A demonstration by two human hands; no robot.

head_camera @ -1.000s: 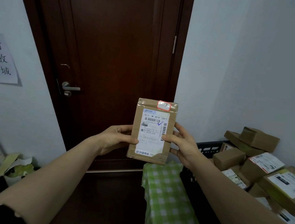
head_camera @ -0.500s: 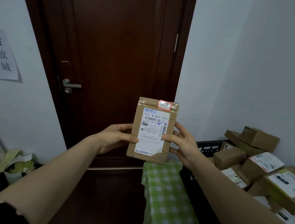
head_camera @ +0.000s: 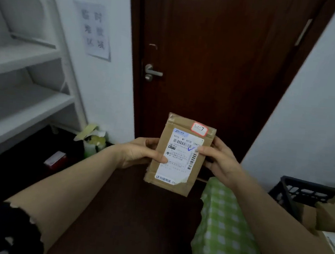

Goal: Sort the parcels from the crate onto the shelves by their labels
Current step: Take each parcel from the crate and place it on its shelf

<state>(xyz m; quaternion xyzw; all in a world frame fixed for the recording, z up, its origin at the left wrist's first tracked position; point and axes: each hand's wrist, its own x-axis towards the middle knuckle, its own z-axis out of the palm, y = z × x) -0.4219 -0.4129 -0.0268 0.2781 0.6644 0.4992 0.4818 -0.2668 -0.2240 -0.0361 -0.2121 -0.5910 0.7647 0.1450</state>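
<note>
I hold a flat brown cardboard parcel (head_camera: 180, 155) upright in front of me with both hands. It carries a white shipping label and a small red-bordered sticker near its top right corner. My left hand (head_camera: 140, 153) grips its left edge, thumb on the label. My right hand (head_camera: 219, 162) grips its right edge. White shelves (head_camera: 19, 97) stand at the left, their visible boards bare. The black crate (head_camera: 293, 191) sits at the right edge with brown parcels (head_camera: 331, 216) in it.
A dark wooden door (head_camera: 212, 58) with a metal handle faces me. A paper sign (head_camera: 96, 31) hangs on the wall beside it. A green checked cloth (head_camera: 225, 233) covers something low at right. A small bin with bags (head_camera: 93, 139) and a red box (head_camera: 55, 159) lie near the shelves.
The view has swung left and down, bringing the white shelves into sight and pushing the crate to the right edge. The parcel stays held in both hands.
</note>
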